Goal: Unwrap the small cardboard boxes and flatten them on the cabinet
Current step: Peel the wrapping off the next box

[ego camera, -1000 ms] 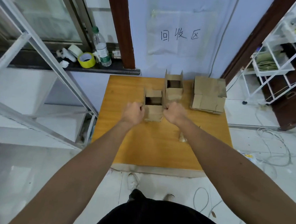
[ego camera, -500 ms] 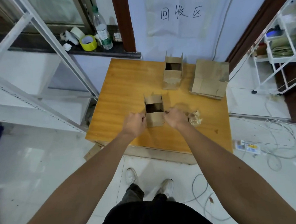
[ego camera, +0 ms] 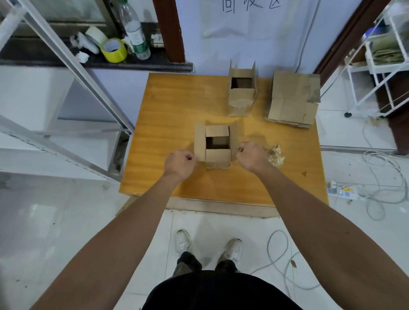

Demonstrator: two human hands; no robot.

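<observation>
Head camera, looking down past both forearms. A small cardboard box (ego camera: pixel 217 143) stands upright on the wooden worktop (ego camera: pixel 172 119), directly between the two hands. The left hand (ego camera: pixel 179 164) sits at the box's near left corner, and the right hand (ego camera: pixel 251 156) is at its right side, slightly farther from the person than the left.

Both arms reach forward, almost straight, with the backs of the hands facing up. The left hand is curled into a fist, its fingers pinching the near edge of the box's left flap. The right hand is also curled, its knuckles against the outer edge of the right flap, which it grips.

The box is plain brown with its top open. The two side flaps are spread outward, the far flap lies partly over the opening, and the inside looks dark.

Just beyond the right hand, on its outer side, lies a crumpled wad of tape (ego camera: pixel 275 155). Farther ahead of the right hand stands a second open box (ego camera: pixel 241 92) with its side flaps upright. Just to the right of that is a stack of flattened cardboard (ego camera: pixel 294 100). Ahead and left of the left hand, a dark window ledge (ego camera: pixel 49 58) holds a yellow tape roll (ego camera: pixel 113 50) and a plastic bottle (ego camera: pixel 134 34).
</observation>
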